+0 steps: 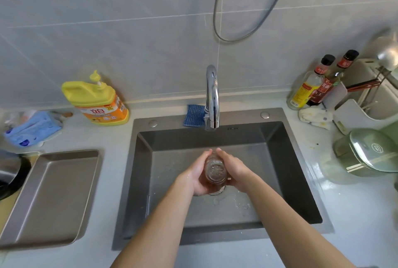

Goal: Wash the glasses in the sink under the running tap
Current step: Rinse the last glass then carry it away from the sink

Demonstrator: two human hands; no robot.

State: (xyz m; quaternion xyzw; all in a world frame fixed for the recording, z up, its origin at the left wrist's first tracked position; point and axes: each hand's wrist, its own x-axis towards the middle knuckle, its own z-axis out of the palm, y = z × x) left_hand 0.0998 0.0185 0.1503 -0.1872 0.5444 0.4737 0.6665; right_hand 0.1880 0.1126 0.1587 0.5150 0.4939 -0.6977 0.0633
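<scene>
Both hands, left hand point(195, 176) and right hand point(235, 170), clamp one glass point(215, 170) between them, fingers wrapped around its sides. Its long axis points away toward the tap point(212, 97), directly beneath the spout, above the sink point(280, 160)

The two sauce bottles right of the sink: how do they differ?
The pale bottle is clear with light contents and a yellow label; the dark bottle holds dark liquid under a red label. The pale one stands left and looks broader. Both lean, have black caps and stand on the counter.

Glass point(215, 172) in sink point(301, 181) under tap point(212, 95); tray point(53, 198) left; bottles point(316, 86) back-right.
</scene>
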